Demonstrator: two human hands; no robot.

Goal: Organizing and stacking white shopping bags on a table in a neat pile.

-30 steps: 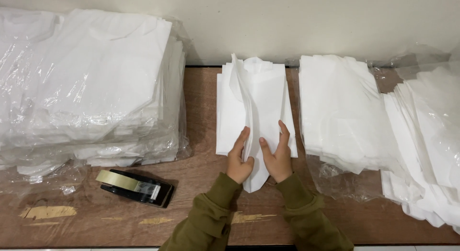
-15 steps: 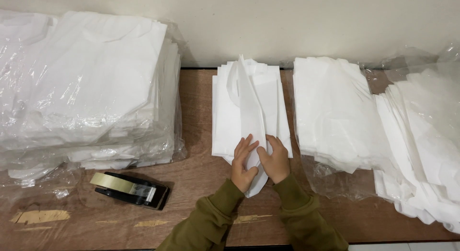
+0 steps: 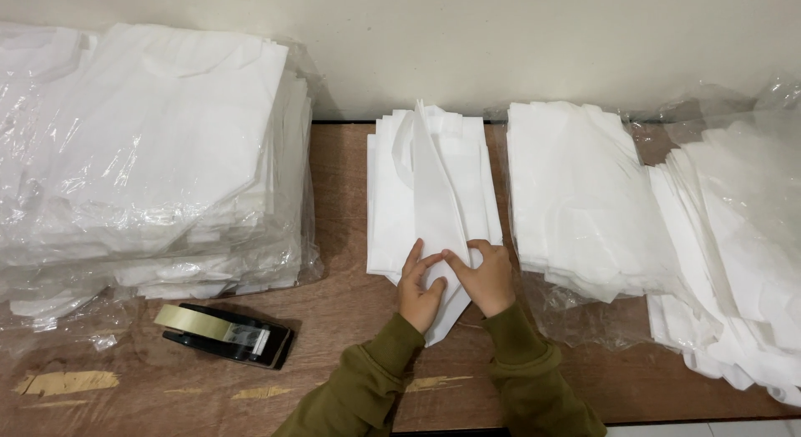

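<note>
Pressing left hand [image 3: 420, 291], right hand [image 3: 486, 276] on folded white bag [image 3: 434, 205], tape dispenser [image 3: 225, 334] nearby

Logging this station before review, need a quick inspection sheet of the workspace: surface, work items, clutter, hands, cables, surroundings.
Surface: brown wooden table, scuffed pale patches near the front edge.
Work items: folded white sheet on the middle white stack.
Clutter: plastic-wrapped white stack at left; loose white stacks on clear plastic at right; black tape dispenser.
Hands: left hand and right hand press the sheet's lower end; fingers on the fold.
Cables: nothing seen.
Surroundings: plain pale wall behind.
</note>
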